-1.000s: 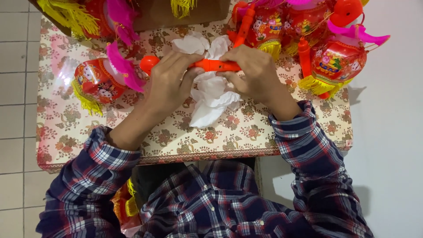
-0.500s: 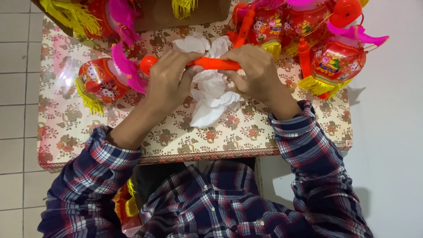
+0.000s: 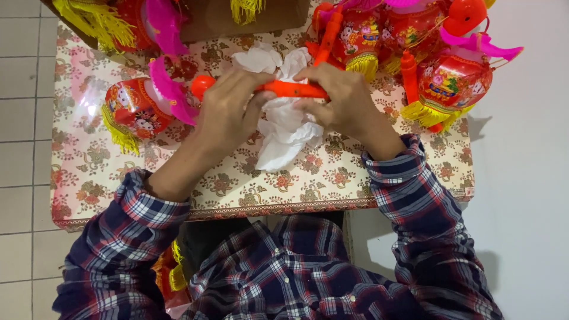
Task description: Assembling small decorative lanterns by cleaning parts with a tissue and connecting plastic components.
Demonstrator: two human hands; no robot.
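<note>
Upper centre of frame: we count one orange plastic rod [image 3: 293,89], gripped by both our hands, left hand [image 3: 228,112] closed round its left part, right hand [image 3: 338,101] closed over its right end. One crumpled white cloth [image 3: 284,127] lies beneath. Red lanterns: one at left [image 3: 131,109], several crowded upper right [image 3: 447,83]. The floral bench [image 3: 332,181] shows bare room along its near edge.

Orange stick [image 3: 293,89]: one, over the worktop [image 3: 332,178]. White tissue [image 3: 284,127]: one, under the stick. Cardboard box [image 3: 249,21]: one, beyond the stick. Hands: two.
</note>
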